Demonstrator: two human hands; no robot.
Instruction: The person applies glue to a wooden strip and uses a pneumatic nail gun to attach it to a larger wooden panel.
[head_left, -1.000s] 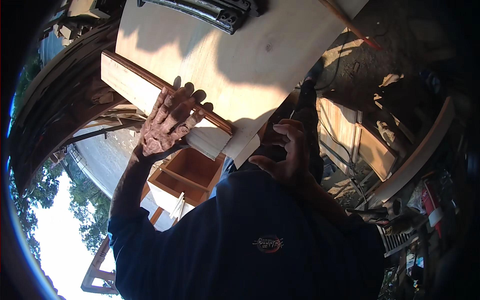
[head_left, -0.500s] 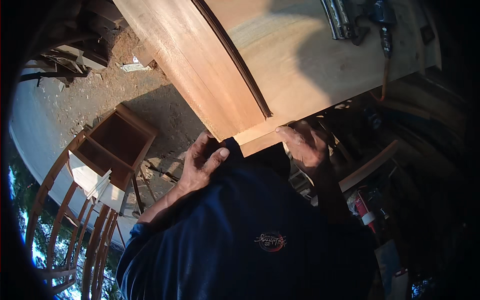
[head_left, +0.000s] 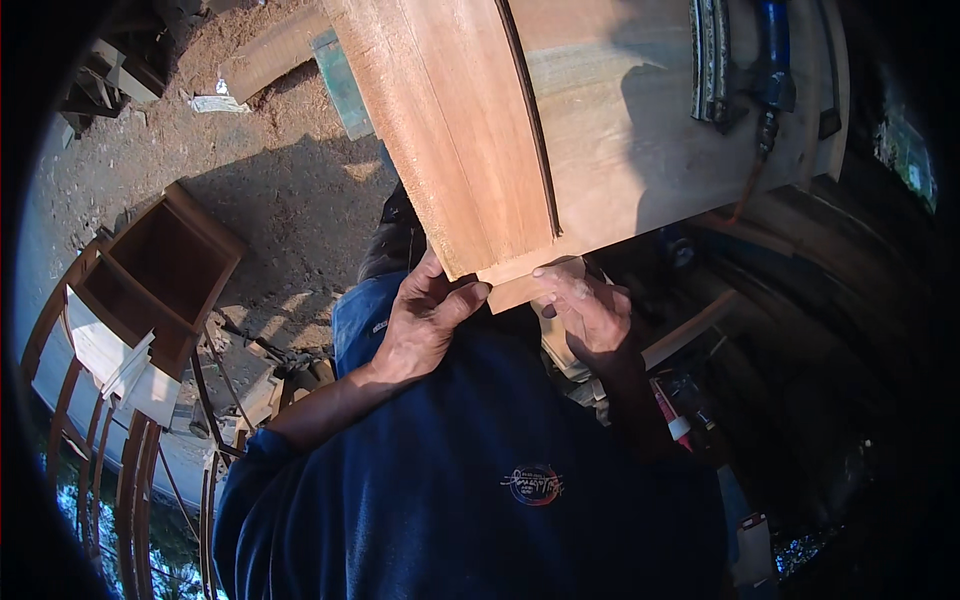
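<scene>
A wide reddish plank (head_left: 460, 150) lies on a pale wooden panel (head_left: 620, 170), with a dark strip (head_left: 530, 110) along its right side. At the plank's near end a short light wooden strip (head_left: 515, 292) stands against the panel edge. My left hand (head_left: 425, 320) pinches around the strip's left end by the plank corner, thumb on the near side; its fingertips are partly hidden beneath. My right hand (head_left: 588, 308) grips the strip's right end, one finger along its upper edge and the others curled below.
A blue air tool (head_left: 775, 60) with a hose and a metal piece (head_left: 710, 65) rest on the panel's far right. At left stand a wooden cabinet frame (head_left: 160, 260) and several curved slats (head_left: 130, 490). Sawdust covers the ground (head_left: 290, 190). A red-and-white tube (head_left: 670, 412) lies at lower right.
The view has shifted, so the panel and the cabinet sit differently in it. My left thumb has come onto the strip's end, and my right fingers have moved slightly left along it.
</scene>
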